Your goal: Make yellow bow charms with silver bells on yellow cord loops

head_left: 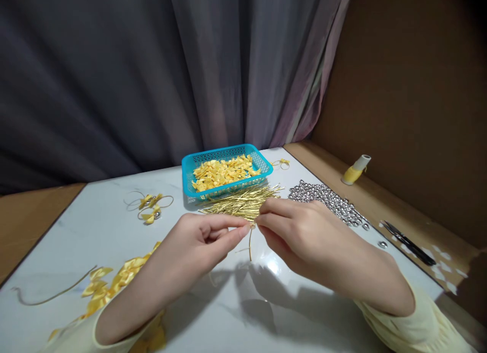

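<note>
In front of me, my left hand [205,241] pinches a thin gold cord [250,245] between thumb and forefinger. One end of the cord dangles below the fingertips. My right hand [300,231] meets it from the other side, its fingers closed at the same spot on the cord; most of what lies between its fingertips is hidden. Just beyond both hands is a pile of cut gold cords [239,203]. A heap of silver oval beads [323,196] spreads behind my right hand. Yellow ribbon bows [129,272] lie beside and partly under my left forearm.
A blue plastic basket [189,174] of yellow bows stands at the back of the white table [114,216]. Finished-looking loops with bows [150,206] lie at left. On the right ledge are black-handled scissors [413,246], paper scraps [445,267] and a yellow thread spool [353,173].
</note>
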Motion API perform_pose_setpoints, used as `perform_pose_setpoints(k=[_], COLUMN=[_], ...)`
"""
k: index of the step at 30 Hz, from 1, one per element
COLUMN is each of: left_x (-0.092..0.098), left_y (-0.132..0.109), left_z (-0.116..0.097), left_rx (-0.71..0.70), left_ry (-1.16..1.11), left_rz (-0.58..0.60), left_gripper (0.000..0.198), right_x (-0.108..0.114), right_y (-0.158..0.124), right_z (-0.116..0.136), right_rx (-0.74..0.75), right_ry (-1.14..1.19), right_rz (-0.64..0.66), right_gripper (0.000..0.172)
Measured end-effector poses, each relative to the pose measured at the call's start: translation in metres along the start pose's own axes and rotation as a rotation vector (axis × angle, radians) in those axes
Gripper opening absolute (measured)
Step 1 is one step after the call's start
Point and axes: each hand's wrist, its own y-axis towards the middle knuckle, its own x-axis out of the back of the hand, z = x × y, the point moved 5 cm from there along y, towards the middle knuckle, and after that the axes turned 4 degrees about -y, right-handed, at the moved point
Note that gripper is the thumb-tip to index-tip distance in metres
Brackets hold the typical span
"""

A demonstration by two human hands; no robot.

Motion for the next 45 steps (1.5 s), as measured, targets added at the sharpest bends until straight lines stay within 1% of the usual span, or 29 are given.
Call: perform_pose_setpoints(k=[8,12,14,16,20,27,35,41,45], left_x=[-0.0001,-0.0045,-0.0068,-0.0081,-0.0080,-0.0074,-0.0063,-0.0072,-0.0044], left_y=[0.0018,0.0027,0.0025,0.0026,0.0038,0.0043,0.0036,0.0032,0.0034], left_z=[0.0022,0.0030,0.0045,0.0062,0.0065,0.0021,0.0053,0.0030,0.0017], left_rx=[-0.005,0.034,0.065,0.073,0.041,0.090,0.082,0.074,0.083], left_ry=[-0.015,-0.028,-0.042,-0.052,-0.081,-0.062,-0.019,-0.014,-0.005], left_rz=[-0.025,0.086,0.138,0.158,0.148,0.193,0.206,0.227,0.214], left_gripper=[0.032,0.036,0.035,0.033,0.032,0.028,0.026,0.029,0.030], right_x=[0.0030,0.0035,0.0025,0.0014,0.0011,0.0037,0.0042,0.0054,0.0062], right_y=[0.0016,0.0021,0.0026,0.0031,0.0037,0.0050,0.0052,0.0049,0.0045], right_z=[-0.0041,-0.0042,-0.0034,-0.0026,-0.0026,-0.0053,-0.0062,-0.0062,-0.0093], right_rx=[-0.008,0.003,0.013,0.021,0.024,-0.003,0.002,0.015,0.008], right_ry=[0.056,0.081,0.083,0.082,0.108,0.183,0.223,0.227,0.217], right_rz=[0.000,-0.005,0.004,0.014,0.022,0.069,0.069,0.070,0.058], right_gripper=[0.018,0.018,0.017,0.017,0.019,0.019,0.018,0.016,0.017])
